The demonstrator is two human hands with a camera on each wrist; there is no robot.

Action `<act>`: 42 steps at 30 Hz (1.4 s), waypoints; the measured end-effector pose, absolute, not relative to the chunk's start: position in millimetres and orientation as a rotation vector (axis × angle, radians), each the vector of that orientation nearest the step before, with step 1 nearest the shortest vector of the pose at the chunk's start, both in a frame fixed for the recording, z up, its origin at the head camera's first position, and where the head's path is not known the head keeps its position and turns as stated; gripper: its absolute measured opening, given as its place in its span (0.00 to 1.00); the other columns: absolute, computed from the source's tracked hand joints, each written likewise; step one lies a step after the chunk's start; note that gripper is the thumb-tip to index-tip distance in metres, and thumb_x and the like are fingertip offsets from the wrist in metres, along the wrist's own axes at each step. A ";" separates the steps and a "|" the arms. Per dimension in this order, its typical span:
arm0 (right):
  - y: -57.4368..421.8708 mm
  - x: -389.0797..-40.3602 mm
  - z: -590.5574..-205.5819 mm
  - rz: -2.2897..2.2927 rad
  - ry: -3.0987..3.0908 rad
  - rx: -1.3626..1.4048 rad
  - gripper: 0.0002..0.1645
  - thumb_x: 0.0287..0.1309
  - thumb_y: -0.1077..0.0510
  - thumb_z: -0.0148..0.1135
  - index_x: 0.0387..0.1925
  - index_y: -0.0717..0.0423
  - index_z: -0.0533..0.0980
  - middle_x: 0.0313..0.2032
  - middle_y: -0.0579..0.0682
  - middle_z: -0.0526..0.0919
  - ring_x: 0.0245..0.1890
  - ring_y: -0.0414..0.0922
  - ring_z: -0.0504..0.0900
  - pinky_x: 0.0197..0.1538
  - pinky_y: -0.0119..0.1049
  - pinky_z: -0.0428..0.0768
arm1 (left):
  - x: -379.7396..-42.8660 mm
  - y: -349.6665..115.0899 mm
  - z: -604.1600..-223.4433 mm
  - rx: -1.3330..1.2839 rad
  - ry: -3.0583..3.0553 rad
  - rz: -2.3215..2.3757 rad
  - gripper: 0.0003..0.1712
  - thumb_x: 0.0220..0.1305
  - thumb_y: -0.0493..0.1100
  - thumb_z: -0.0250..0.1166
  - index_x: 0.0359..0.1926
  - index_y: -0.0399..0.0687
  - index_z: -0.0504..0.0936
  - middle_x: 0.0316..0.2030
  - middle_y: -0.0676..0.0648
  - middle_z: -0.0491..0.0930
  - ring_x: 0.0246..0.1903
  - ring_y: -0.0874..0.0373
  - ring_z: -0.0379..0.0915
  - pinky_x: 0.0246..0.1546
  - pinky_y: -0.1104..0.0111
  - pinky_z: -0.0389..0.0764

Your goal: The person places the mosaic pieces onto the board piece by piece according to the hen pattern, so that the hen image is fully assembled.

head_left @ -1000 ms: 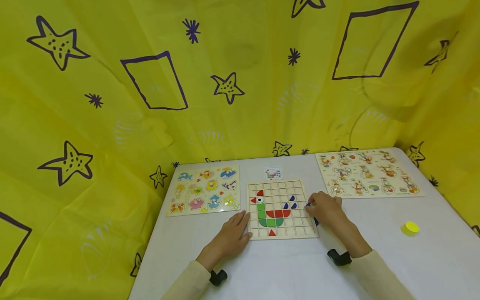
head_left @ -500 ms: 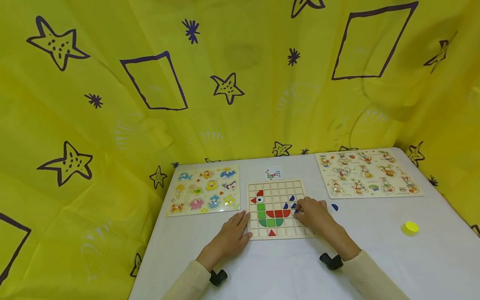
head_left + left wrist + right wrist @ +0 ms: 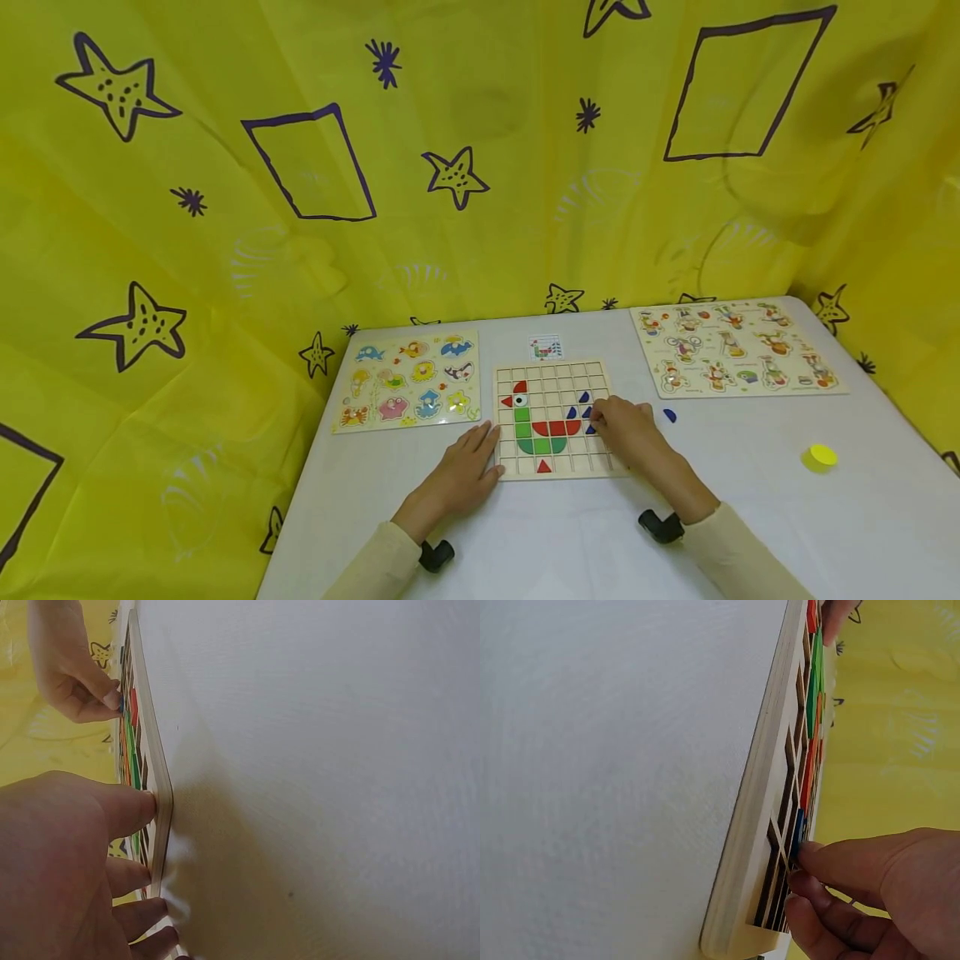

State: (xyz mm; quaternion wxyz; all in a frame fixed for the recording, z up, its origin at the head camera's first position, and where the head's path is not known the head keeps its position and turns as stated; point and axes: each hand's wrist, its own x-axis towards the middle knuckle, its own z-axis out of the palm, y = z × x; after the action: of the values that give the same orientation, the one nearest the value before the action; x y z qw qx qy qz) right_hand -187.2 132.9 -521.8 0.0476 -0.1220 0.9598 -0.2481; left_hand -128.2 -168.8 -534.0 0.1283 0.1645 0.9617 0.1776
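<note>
A wooden grid board (image 3: 579, 468) lies on the table with coloured pieces forming a bird: green neck and belly, red body pieces, an eye tile (image 3: 520, 400) and small blue tail pieces. My left hand (image 3: 463, 473) rests along the board's left edge, its fingers straight and the thumb at the rim. Over the right part of the grid, my right hand (image 3: 628, 429) pinches a blue half-round piece (image 3: 799, 834) between thumb and fingers, low in a cell beside the red body. The fingers hide part of that piece. Another blue half-round piece (image 3: 670, 415) lies loose right of the board.
A small picture card (image 3: 546, 347) with the bird pattern lies behind the board. A sea-animal puzzle board (image 3: 408, 379) is at left, and another figure puzzle (image 3: 738, 350) at back right. A yellow round object (image 3: 820, 457) sits at right. A yellow curtain hangs behind.
My right hand has moved left from the board's right edge onto the grid with a blue piece, which now sits lower at its cell. The loose blue piece became visible. My left hand has stayed put.
</note>
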 end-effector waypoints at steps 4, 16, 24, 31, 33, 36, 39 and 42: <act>133.6 -187.9 -519.7 -0.758 2.929 -0.365 0.05 0.67 0.62 0.69 0.42 0.58 0.86 0.36 0.50 0.86 0.42 0.53 0.86 0.46 0.53 0.67 | -128.5 -168.8 -534.1 0.484 2.802 0.513 0.40 0.80 0.55 0.55 0.84 0.47 0.55 0.83 0.44 0.53 0.82 0.43 0.49 0.79 0.45 0.60; 191.9 -204.8 -512.6 -0.765 2.959 -0.269 0.14 0.68 0.59 0.67 0.49 0.64 0.82 0.42 0.62 0.83 0.44 0.60 0.83 0.45 0.60 0.72 | -127.8 -169.0 -534.0 0.462 2.794 0.506 0.40 0.80 0.56 0.56 0.84 0.48 0.56 0.83 0.44 0.53 0.82 0.43 0.49 0.79 0.44 0.60; 220.3 -210.5 -519.8 -0.719 2.891 -0.190 0.15 0.64 0.61 0.69 0.49 0.65 0.80 0.46 0.66 0.83 0.48 0.68 0.80 0.47 0.65 0.70 | -127.8 -169.0 -532.5 0.454 2.792 0.498 0.40 0.80 0.56 0.56 0.84 0.48 0.56 0.84 0.45 0.53 0.82 0.43 0.48 0.79 0.44 0.59; 227.5 -210.0 -525.7 -0.736 2.920 -0.203 0.10 0.65 0.62 0.68 0.46 0.62 0.82 0.47 0.65 0.84 0.48 0.68 0.82 0.46 0.63 0.69 | -127.6 -168.8 -532.1 0.470 2.794 0.507 0.40 0.80 0.56 0.56 0.84 0.48 0.56 0.84 0.45 0.53 0.82 0.43 0.48 0.79 0.45 0.59; 232.3 -209.8 -526.0 -0.729 2.919 -0.194 0.10 0.65 0.61 0.69 0.46 0.62 0.82 0.47 0.67 0.83 0.48 0.69 0.81 0.46 0.66 0.69 | -127.6 -168.7 -532.0 0.474 2.792 0.512 0.40 0.80 0.56 0.56 0.84 0.48 0.55 0.84 0.45 0.53 0.82 0.44 0.48 0.79 0.45 0.59; 240.6 -209.0 -525.5 -0.717 2.897 -0.179 0.10 0.64 0.63 0.68 0.45 0.63 0.81 0.47 0.68 0.84 0.48 0.69 0.82 0.45 0.67 0.69 | -127.8 -168.6 -531.9 0.476 2.791 0.518 0.40 0.80 0.56 0.56 0.84 0.48 0.55 0.84 0.44 0.53 0.82 0.43 0.48 0.79 0.44 0.59; 247.2 -207.4 -524.4 -0.730 2.878 -0.179 0.07 0.66 0.64 0.67 0.44 0.63 0.81 0.44 0.66 0.85 0.45 0.65 0.83 0.44 0.63 0.69 | -128.1 -168.6 -531.9 0.478 2.794 0.508 0.40 0.80 0.56 0.56 0.84 0.47 0.56 0.84 0.44 0.53 0.82 0.43 0.49 0.79 0.45 0.59; 249.8 -205.6 -522.8 -0.758 2.882 -0.197 0.05 0.67 0.65 0.65 0.43 0.64 0.80 0.39 0.62 0.85 0.41 0.59 0.83 0.44 0.61 0.68 | -128.9 -168.7 -532.2 0.482 2.798 0.493 0.40 0.80 0.56 0.55 0.84 0.47 0.56 0.83 0.44 0.53 0.82 0.43 0.49 0.79 0.45 0.60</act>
State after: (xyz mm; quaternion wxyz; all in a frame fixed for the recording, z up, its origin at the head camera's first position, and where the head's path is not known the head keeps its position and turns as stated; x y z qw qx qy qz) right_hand -205.6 249.8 -522.8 0.0774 -0.0658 0.9621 -0.2532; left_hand -128.9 -168.7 -532.2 0.1295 0.1658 0.9628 0.1696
